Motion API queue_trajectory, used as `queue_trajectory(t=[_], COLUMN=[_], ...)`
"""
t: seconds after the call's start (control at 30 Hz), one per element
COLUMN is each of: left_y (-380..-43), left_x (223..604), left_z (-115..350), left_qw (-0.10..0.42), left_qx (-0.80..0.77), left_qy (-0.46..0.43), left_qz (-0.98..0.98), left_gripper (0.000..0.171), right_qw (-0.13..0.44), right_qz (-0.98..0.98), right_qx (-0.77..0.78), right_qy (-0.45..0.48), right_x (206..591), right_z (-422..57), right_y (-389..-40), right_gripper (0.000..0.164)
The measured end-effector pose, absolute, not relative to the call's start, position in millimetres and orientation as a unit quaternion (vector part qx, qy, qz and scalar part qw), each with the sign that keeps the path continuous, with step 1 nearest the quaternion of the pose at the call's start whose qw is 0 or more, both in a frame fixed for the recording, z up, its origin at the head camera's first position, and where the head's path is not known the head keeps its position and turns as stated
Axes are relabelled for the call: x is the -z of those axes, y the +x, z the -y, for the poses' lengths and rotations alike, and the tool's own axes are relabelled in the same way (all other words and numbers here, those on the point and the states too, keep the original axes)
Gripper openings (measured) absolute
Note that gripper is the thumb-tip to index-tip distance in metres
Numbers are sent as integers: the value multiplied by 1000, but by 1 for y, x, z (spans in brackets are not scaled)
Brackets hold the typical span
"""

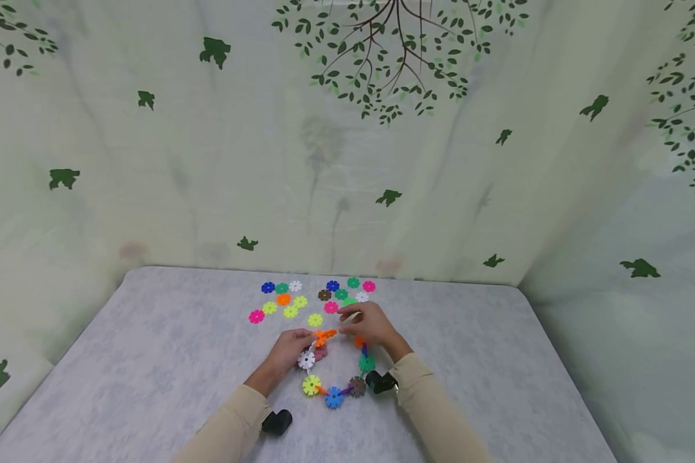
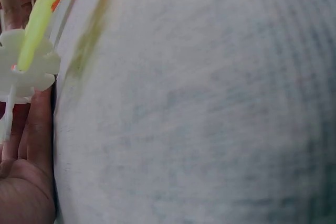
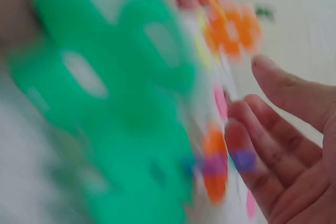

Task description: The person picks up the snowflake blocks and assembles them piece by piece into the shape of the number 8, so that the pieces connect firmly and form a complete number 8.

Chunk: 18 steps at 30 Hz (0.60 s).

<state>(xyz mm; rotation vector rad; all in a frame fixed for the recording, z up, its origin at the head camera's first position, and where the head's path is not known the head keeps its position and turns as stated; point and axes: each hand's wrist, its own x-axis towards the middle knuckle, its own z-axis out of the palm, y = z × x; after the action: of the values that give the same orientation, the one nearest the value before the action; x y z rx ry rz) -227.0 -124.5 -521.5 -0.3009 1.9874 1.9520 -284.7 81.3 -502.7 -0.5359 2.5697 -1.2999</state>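
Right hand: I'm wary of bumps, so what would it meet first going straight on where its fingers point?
Probably the orange flower piece held by the left hand, though depth is unclear in the head view.

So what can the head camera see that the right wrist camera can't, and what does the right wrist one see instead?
Only the head view shows the sleeves, the light blue flower at the near side of the ring and the tree branches in the background.

Only the right wrist view shows the palm of the right hand.

Both show that hand, the green flower (big and blurry from the wrist), orange flowers and a purple stick.
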Motion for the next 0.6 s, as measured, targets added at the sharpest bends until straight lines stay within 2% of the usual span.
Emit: queue_trajectory(t=[0.13, 0.27, 0.4, 0.5, 0.6], left_y=[-226, -225, -225, -226, -226], left_x=[522, 524, 524, 523, 522], left_z=[126, 126, 125, 125, 126], left_qw=[176, 183, 191, 190, 184], left_qx=[-704, -710, -709, -711, -712], left_qy=[-102, -96, -95, -94, -92], left_qz=[-681, -674, -672, -671, -671], left_gripper=[23, 23, 23, 23, 23], right_qw=[108, 138, 154, 143, 135], right_qz=[-890, -905, -920, -930, -932], right_qx=[428, 394, 352, 327, 327], right_qy=[-113, -80, -78, -85, -82], right_x=[505, 505, 509, 510, 509], right_z=[-93, -93, -87, -83, -80], right_y=[-308, -325, -334, -336, -337], right_gripper=[25, 30, 27, 16, 16])
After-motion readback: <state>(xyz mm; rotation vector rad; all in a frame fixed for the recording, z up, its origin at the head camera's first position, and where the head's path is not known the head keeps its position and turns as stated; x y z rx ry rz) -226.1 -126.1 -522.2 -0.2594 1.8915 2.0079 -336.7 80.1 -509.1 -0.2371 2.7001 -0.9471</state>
